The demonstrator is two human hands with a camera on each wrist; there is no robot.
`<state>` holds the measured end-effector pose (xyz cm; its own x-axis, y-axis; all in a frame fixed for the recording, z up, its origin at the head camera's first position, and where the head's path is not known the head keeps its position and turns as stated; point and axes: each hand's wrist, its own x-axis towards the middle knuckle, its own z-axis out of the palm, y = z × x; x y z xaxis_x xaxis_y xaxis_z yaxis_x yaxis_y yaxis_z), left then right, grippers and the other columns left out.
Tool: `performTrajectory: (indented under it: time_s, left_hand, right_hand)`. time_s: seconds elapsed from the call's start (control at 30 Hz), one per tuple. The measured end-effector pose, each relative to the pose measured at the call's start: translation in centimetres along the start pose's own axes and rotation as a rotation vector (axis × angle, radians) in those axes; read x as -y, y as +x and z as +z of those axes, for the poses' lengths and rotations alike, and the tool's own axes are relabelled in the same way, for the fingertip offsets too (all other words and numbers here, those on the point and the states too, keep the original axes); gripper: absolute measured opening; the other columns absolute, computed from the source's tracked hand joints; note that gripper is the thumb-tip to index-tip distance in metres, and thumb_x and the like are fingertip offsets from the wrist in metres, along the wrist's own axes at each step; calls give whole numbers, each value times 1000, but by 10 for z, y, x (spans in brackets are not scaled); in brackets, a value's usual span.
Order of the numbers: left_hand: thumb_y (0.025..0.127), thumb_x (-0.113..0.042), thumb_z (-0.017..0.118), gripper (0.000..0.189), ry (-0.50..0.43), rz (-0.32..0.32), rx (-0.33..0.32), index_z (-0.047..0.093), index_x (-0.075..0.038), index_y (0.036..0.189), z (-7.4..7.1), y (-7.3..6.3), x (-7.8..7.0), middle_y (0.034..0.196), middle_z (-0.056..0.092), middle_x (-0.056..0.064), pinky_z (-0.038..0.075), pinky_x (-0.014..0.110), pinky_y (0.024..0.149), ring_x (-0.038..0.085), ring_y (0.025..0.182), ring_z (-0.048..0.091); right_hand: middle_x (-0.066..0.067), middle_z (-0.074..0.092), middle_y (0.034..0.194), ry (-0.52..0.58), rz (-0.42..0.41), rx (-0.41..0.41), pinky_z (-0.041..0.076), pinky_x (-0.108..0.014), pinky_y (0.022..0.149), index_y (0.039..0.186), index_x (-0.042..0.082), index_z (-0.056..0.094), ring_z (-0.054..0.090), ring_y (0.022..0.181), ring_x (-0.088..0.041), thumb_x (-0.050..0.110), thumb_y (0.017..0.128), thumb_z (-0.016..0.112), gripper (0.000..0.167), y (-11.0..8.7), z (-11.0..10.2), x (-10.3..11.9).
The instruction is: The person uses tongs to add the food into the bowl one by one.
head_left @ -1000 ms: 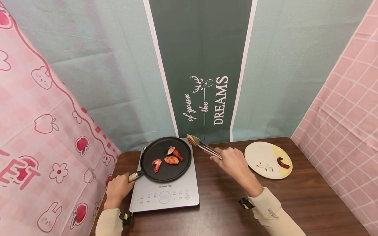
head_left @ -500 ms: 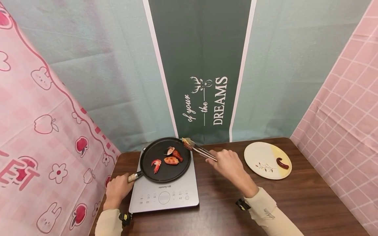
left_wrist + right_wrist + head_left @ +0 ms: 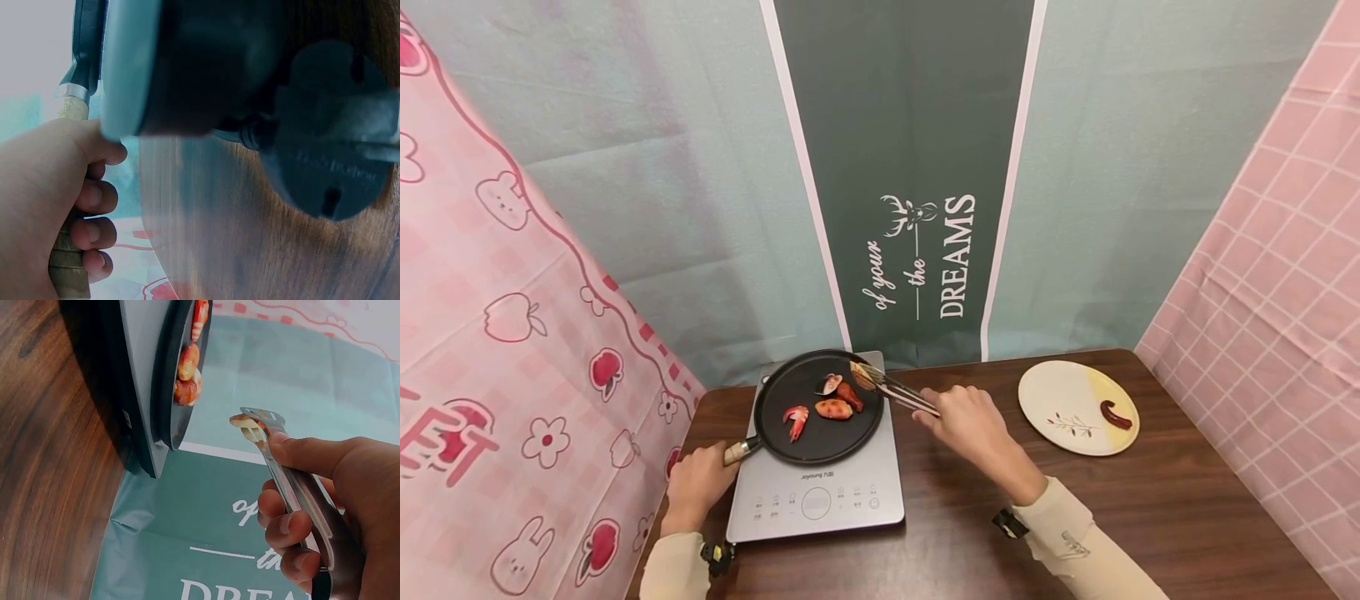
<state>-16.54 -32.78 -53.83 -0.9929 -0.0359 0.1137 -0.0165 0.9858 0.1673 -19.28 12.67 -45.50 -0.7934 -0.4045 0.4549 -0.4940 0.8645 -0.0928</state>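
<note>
My left hand [image 3: 702,482] grips the wooden handle [image 3: 70,265] of a flat black pan [image 3: 820,443], its fingers curled round the wood in the left wrist view. With my right hand [image 3: 972,429] I hold metal tongs [image 3: 300,500], which pinch a yellowish-brown piece of food [image 3: 247,425]. In the right wrist view the piece is raised above the level of the pan; in the head view it overlaps the pan's right rim. In the pan lie a shrimp [image 3: 796,422], a chicken wing [image 3: 835,408], a small drumstick [image 3: 850,395] and a shell-like piece [image 3: 831,383].
Under the pan stands a silver induction cooker [image 3: 816,525] with touch controls. A cream and yellow plate [image 3: 1052,392] holding a dark red curved piece [image 3: 1116,415] lies to the right on the brown wooden table [image 3: 970,550]. Printed cloths hang behind and at both sides.
My right hand has moved left, carrying the tongs and the pinched piece from beyond the pan's right edge to over its rim. The left hand keeps its place on the handle.
</note>
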Motion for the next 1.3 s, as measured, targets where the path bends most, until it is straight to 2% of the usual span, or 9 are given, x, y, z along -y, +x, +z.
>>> performTrajectory:
  time_s: [0.5, 0.9, 1.3]
  left_hand:
    - [89, -25, 75, 24, 2, 7, -9, 62, -5, 84, 0, 1, 1, 71, 66, 18, 45, 55, 52, 39, 56, 61]
    - [90, -25, 75, 25, 3, 1, 0, 62, -5, 85, 2, 0, 2, 71, 67, 18, 45, 55, 53, 38, 57, 61]
    - [90, -25, 75, 23, 1, -10, 12, 62, -6, 85, 2, 1, 2, 71, 66, 17, 46, 55, 54, 38, 57, 61]
  right_hand:
    - [1, 56, 58, 3, -58, 18, 43, -44, 47, 87, 19, 66, 60, 51, -28, 42, 89, 84, 30, 4, 7, 11]
    - [2, 58, 59, 26, -48, 60, 44, -45, 48, 89, 18, 69, 61, 54, -28, 43, 90, 83, 28, 6, 13, 16]
    - [2, 59, 59, 16, -95, 54, 39, -40, 45, 90, 20, 70, 57, 49, -23, 43, 89, 83, 27, 4, 20, 25]
